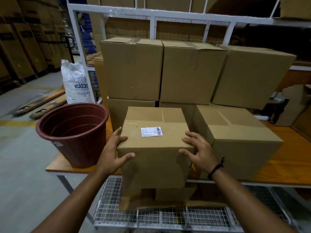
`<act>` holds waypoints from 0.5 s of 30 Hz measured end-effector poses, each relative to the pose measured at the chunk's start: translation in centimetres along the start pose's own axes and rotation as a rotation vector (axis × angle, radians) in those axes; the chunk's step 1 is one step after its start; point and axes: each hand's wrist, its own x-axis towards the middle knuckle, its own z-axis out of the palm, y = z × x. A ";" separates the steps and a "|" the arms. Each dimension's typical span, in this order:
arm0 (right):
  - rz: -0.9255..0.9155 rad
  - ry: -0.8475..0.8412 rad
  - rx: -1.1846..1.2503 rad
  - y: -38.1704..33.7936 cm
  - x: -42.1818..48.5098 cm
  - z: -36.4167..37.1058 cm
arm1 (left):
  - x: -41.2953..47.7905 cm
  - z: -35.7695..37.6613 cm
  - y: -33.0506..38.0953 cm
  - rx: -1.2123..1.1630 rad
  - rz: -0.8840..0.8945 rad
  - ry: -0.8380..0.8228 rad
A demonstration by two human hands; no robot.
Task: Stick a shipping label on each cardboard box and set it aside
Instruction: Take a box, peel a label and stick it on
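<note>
A brown cardboard box (151, 158) sits at the front edge of the wooden table (286, 165), partly overhanging it. A white shipping label (151, 131) with a barcode is stuck on its taped top. My left hand (116, 150) grips the box's near left corner, thumb on the front face. My right hand (198, 152) grips the near right corner, fingers spread over the top edge. Another unlabelled box (235, 137) stands right beside it on the table.
A dark red plastic bucket (74, 133) stands on the table's left end. Several stacked boxes (190, 71) fill the back against a white shelf frame (151, 15). A white sack (75, 81) leans left. A wire mesh shelf (168, 216) lies below the table.
</note>
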 end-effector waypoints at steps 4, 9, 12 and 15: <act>0.021 -0.021 -0.188 -1.6 2.8 -1.6 | 2.0 -1.2 0.8 0.015 0.066 0.040; 0.022 -0.272 -0.349 -5.1 7.5 -0.4 | 4.7 -1.9 2.2 0.070 0.050 -0.105; 0.072 -0.400 -0.372 -6.2 9.4 0.7 | 4.7 -1.8 1.5 0.087 0.029 -0.199; 0.226 -0.586 -0.275 -6.8 11.5 0.4 | 4.8 -1.7 1.0 0.089 0.038 -0.185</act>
